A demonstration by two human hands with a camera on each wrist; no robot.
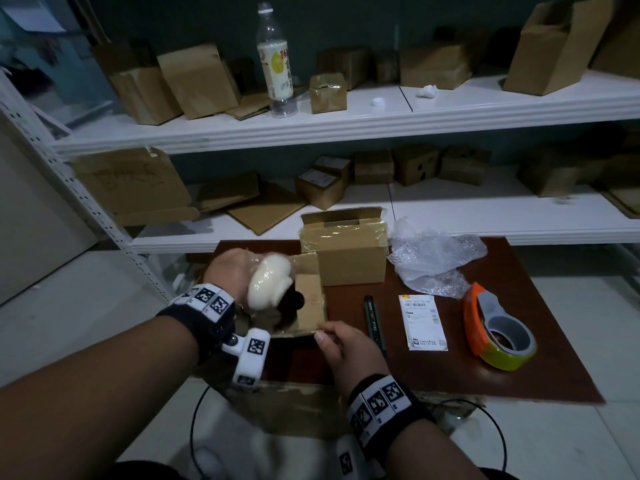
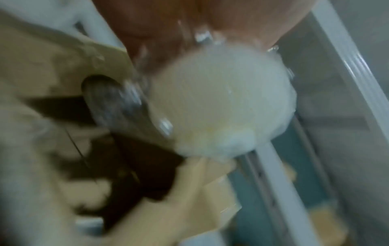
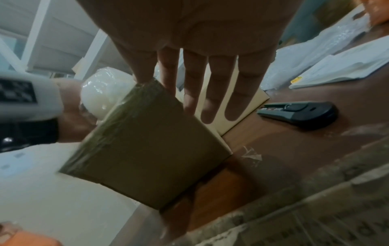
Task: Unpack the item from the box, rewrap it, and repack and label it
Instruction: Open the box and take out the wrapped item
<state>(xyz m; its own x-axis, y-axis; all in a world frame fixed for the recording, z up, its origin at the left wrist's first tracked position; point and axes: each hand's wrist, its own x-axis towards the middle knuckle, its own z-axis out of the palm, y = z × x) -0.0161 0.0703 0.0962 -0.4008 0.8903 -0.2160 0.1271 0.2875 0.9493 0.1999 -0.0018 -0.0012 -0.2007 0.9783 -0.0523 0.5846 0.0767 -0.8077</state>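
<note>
A white round item point(image 1: 267, 284) wrapped in clear film is gripped in my left hand point(image 1: 239, 268), just above the left side of a small open cardboard box point(image 1: 310, 306) on the brown table. The left wrist view is blurred; it shows the white item point(image 2: 223, 108) below my left hand point(image 2: 168, 30). My right hand point(image 1: 332, 336) holds the box's near edge. In the right wrist view the thumb sits at the corner of the box point(image 3: 151, 149) while the straight fingers point(image 3: 212, 93) reach past its rim. A white shipping label point(image 1: 424, 322) lies flat to the right.
A second taped box point(image 1: 346, 252) with a raised flap stands behind the open one. Crumpled bubble wrap point(image 1: 433, 259), a dark utility knife point(image 1: 372, 317) and an orange tape dispenser point(image 1: 498, 329) lie on the table point(image 1: 536, 375). White shelves point(image 1: 346, 123) hold several boxes and a bottle.
</note>
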